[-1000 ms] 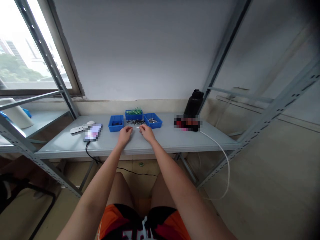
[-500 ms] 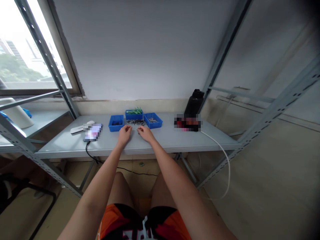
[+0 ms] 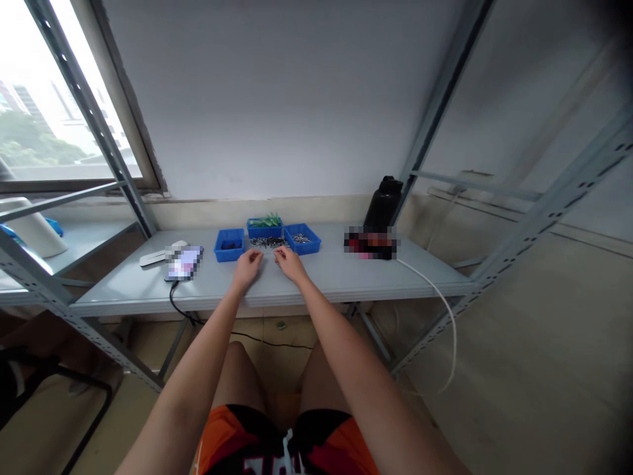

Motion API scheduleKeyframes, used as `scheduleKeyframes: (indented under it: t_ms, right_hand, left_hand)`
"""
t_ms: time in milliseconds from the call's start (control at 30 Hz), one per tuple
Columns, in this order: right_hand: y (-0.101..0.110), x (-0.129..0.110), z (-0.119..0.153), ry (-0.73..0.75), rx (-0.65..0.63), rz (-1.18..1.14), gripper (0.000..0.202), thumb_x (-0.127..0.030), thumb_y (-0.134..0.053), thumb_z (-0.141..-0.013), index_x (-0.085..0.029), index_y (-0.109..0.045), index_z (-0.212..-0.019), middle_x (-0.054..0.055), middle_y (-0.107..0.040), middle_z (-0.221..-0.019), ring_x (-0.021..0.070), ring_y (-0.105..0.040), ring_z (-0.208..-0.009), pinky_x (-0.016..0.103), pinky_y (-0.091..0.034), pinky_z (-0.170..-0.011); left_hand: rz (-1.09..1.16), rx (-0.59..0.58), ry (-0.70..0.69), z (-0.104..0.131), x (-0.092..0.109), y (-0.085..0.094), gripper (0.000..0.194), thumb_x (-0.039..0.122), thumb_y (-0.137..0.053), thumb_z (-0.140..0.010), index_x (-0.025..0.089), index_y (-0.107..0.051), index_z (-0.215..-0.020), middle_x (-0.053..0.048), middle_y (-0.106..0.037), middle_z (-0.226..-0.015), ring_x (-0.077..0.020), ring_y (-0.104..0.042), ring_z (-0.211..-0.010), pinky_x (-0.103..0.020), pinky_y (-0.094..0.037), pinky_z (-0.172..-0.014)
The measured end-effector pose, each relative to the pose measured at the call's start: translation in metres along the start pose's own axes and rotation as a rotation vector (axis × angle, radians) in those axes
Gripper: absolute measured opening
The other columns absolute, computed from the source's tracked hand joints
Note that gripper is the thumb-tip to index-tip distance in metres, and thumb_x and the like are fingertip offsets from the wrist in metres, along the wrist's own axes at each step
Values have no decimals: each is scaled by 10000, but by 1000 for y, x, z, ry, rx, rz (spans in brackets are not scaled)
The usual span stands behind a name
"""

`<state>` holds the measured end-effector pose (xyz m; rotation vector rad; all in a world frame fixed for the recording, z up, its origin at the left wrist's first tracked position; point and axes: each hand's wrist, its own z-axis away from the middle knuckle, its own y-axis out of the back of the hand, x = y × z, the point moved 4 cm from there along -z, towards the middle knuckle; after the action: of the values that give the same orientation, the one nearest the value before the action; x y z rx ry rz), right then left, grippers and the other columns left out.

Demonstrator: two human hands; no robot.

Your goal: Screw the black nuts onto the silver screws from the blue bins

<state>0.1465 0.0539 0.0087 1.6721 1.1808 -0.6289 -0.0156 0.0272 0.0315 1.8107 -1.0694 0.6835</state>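
My left hand (image 3: 248,265) is closed in a pinch over the table, just in front of the left blue bin (image 3: 229,254), which holds dark small parts. Facing it across a short gap, my right hand (image 3: 289,262) also has thumb and fingers together. Whatever either hand pinches is too small to make out. Beyond the fingertips lies a loose pile of small black and silver pieces (image 3: 270,242). Behind the pile stands a blue bin (image 3: 266,231) with green strips (image 3: 267,221). The right blue bin (image 3: 305,247) contains small silvery parts (image 3: 301,238).
On the left of the grey table (image 3: 326,280) lie a phone (image 3: 184,262) with a black cable and a white object (image 3: 153,258). To the right are a black bottle (image 3: 384,204) and a blurred red and black item (image 3: 370,245) with a white cable (image 3: 452,323). Metal shelf posts flank the table.
My right hand's fingertips have shifted slightly right and up, closer to the pile. My left hand stays nearly in place, its fingertips a touch further right.
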Motion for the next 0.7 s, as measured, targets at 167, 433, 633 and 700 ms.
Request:
scheduleKeyframes:
  t_ms: [167, 433, 633, 700]
  right_hand:
    - [4, -3, 1, 10, 57, -75, 186, -348, -473, -893, -221, -607, -917, 7, -651, -722, 164, -600, -678, 277, -488, -686]
    - [9, -12, 6, 63, 84, -44, 208, -365, -490, -888, -207, -625, -891, 5, -646, -692, 162, -598, -667, 265, -463, -685]
    - [-5, -16, 10, 124, -147, 175, 149, -262, -539, -881, -212, -678, -866, 26, -683, -727, 165, -599, -691, 256, -435, -692]
    - [-8, -18, 12, 164, -180, 252, 151, -247, -546, -883, -224, -695, -872, 38, -695, -764, 176, -602, -716, 265, -435, -707]
  left_hand:
    - [-31, -121, -28, 1, 3, -7, 182, 296, -554, -802, 155, -668, -788, -66, -696, -774, -193, -615, -745, -309, -470, -753]
    - [-21, -105, 2, 1, 2, -6, 190, 315, -533, -805, 162, -639, -769, -42, -662, -719, -169, -577, -682, -284, -453, -701]
    - [92, 63, 55, -1, 0, 4, 202, 338, -553, -803, 160, -648, -808, -49, -674, -737, -162, -587, -645, -287, -467, -690]
    - [99, 29, 52, 0, 2, 3, 221, 353, -578, -796, 154, -672, -812, -57, -692, -745, -171, -601, -667, -291, -475, -696]
